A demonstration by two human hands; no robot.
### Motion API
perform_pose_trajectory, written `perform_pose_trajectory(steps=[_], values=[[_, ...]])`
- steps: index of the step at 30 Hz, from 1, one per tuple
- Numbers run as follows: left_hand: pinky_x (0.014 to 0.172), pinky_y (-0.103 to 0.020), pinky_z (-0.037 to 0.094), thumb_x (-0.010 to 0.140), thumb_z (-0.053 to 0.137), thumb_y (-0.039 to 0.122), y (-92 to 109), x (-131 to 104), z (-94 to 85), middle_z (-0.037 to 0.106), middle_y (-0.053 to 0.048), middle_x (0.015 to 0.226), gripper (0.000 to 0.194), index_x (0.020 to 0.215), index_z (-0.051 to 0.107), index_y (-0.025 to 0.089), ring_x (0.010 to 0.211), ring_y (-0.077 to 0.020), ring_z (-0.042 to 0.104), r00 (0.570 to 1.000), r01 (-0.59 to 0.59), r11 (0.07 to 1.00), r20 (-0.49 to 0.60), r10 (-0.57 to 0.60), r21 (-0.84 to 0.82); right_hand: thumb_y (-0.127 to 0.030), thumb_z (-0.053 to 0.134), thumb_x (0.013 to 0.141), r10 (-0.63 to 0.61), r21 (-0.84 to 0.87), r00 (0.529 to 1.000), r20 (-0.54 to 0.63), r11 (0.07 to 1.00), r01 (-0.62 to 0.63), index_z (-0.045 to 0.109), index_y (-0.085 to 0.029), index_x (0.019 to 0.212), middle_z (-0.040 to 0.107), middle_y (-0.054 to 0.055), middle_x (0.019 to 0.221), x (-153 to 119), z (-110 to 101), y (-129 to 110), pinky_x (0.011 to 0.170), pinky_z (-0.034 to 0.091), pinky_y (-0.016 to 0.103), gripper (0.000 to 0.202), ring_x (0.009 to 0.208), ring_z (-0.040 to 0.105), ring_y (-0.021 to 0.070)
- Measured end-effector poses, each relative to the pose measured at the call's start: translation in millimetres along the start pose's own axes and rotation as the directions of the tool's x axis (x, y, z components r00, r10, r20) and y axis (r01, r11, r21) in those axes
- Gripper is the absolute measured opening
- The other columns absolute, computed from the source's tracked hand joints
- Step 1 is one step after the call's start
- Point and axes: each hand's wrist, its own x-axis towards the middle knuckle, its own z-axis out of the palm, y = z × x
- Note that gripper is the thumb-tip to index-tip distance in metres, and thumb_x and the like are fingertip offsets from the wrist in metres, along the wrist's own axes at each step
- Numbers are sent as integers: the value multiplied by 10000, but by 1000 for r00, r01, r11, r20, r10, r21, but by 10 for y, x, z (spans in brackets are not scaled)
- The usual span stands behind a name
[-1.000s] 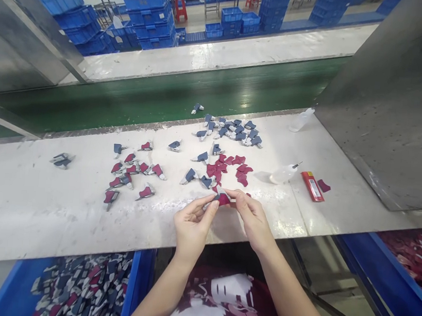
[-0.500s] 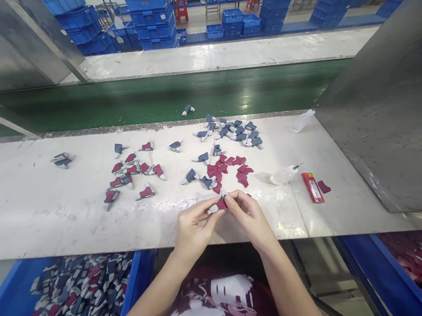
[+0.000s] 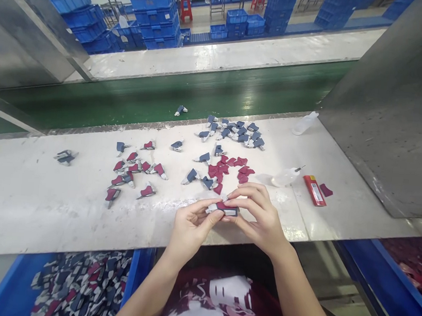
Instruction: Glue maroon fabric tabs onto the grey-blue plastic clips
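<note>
Between my two hands, above the bench's near edge, is a small grey and navy plastic part point(image 3: 230, 211) with a dark red piece on its upper face. My left hand point(image 3: 192, 227) pinches its left end between thumb and fingers. On the right end, my right hand point(image 3: 259, 218) grips it with fingers curled over the top and thumb below. Just beyond my hands lie loose dark red pieces point(image 3: 219, 169). Several navy and grey parts point(image 3: 240, 131) are heaped behind them, and parts with red faces point(image 3: 132, 167) lie to the left.
A clear needle-tipped bottle point(image 3: 286, 176), a red box point(image 3: 314, 190) and another bottle point(image 3: 305, 123) stand or lie on the right. Behind the white bench point(image 3: 64, 214) runs a green conveyor belt point(image 3: 139, 94) carrying one part. Below, a blue bin point(image 3: 7, 283) holds many parts.
My hands have turned the part, so its long navy side now shows. My right-hand fingers have shifted over its top. The part on the belt has moved left.
</note>
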Motion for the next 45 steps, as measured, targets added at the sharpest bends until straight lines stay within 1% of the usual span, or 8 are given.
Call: perform_pose_trajectory(steps=[10, 15, 20, 26, 32, 38, 42, 45], values=[[832, -379, 648, 759, 818, 375, 137, 145, -108, 807, -102, 959, 296, 998, 806, 201, 851, -274, 787, 979, 97, 995, 177, -99, 18, -118, 630, 874, -10, -5, 999, -46, 1000, 10, 657, -282, 1067, 592, 41, 915, -34, 136, 52, 728, 497, 371, 255, 871, 551, 203], [762, -393, 646, 741, 810, 435, 457, 818, -518, 804, -129, 872, 525, 1202, 731, 198, 809, -280, 782, 931, 0, 962, 351, -99, 272, -72, 633, 863, 10, 6, 990, -137, 1000, -9, 624, -261, 1068, 566, 34, 883, -99, 163, 97, 690, 501, 337, 280, 843, 546, 191], [897, -376, 567, 865, 666, 343, 593, 2026, -997, 762, -157, 1091, 320, 1102, 706, 131, 1008, -266, 725, 970, -40, 692, -137, 199, 721, -59, 645, 854, 5, -10, 981, -196, 1000, -7, 615, -240, 1027, 578, 48, 898, -195, 110, 143, 664, 536, 328, 252, 843, 568, 190], [1094, -494, 381, 773, 749, 171, 500, 2818, -1281, 642, -245, 1238, 377, 1112, 644, 44, 1278, -377, 516, 913, 99, 536, -290, 286, 838, -42, 646, 842, 27, 50, 987, -160, 999, -19, 643, -256, 1027, 608, 55, 892, -257, 182, 66, 613, 582, 335, 283, 818, 613, 194], [921, -460, 558, 965, 606, 357, 449, 2952, -1352, 605, -106, 1294, 379, 1288, 580, 160, 1090, -239, 640, 911, 148, 476, -307, 276, 867, -102, 648, 877, 37, 21, 986, -161, 999, -34, 704, -275, 975, 657, 62, 920, 41, 739, -105, 702, 557, 366, 207, 833, 599, 198], [931, -455, 548, 964, 607, 346, 469, 2880, -1295, 606, -113, 1284, 375, 1282, 581, 150, 1093, -241, 636, 915, 169, 439, -306, 263, 882, -14, 570, 865, 22, -60, 982, 186, 998, -11, 704, -201, 868, 691, 78, 976, 282, 1425, -86, 783, 561, 366, 230, 908, 558, 224], [1047, -448, 411, 970, 499, 136, 452, 2709, -1200, 608, -185, 1228, 340, 1302, 549, 84, 1148, -286, 582, 922, 137, 428, -273, 274, 893, -88, 647, 851, -76, 13, 955, 286, 997, 76, 716, -232, 987, 679, 83, 1200, 128, 1284, -113, 953, 543, 483, 210, 1176, 509, 294], [1037, -415, 392, 990, 405, 124, 424, 2399, -1102, 630, -176, 1188, 296, 1216, 597, 125, 1155, -297, 569, 937, 59, 425, -198, 289, 903, -126, 632, 879, -92, -17, 992, 84, 995, 94, 702, -280, 1058, 626, 85, 1303, -90, 814, -38, 979, 517, 539, 246, 1244, 506, 305]])
